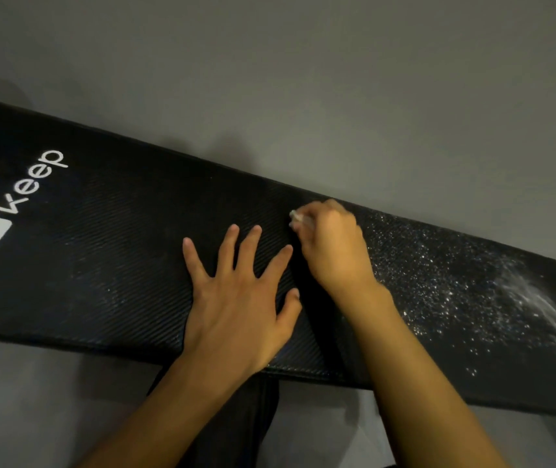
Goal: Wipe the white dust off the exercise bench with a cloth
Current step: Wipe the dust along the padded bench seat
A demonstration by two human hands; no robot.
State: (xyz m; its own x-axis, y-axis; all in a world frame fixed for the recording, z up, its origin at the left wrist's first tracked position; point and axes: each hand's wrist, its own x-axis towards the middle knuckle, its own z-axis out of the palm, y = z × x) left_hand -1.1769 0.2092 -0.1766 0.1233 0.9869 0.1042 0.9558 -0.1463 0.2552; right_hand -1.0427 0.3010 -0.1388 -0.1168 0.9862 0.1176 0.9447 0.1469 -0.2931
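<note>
Black textured exercise bench (118, 265) lying diagonally, white dust (472, 282) speckling its right end, cloth (298, 219) mostly hidden.

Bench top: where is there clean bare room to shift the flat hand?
The widest free patch on the bench lies between the Keep logo and the flat left hand, with faint dust only. Crowded: the right hand closed on the cloth sits beside it, white dust beyond.
</note>
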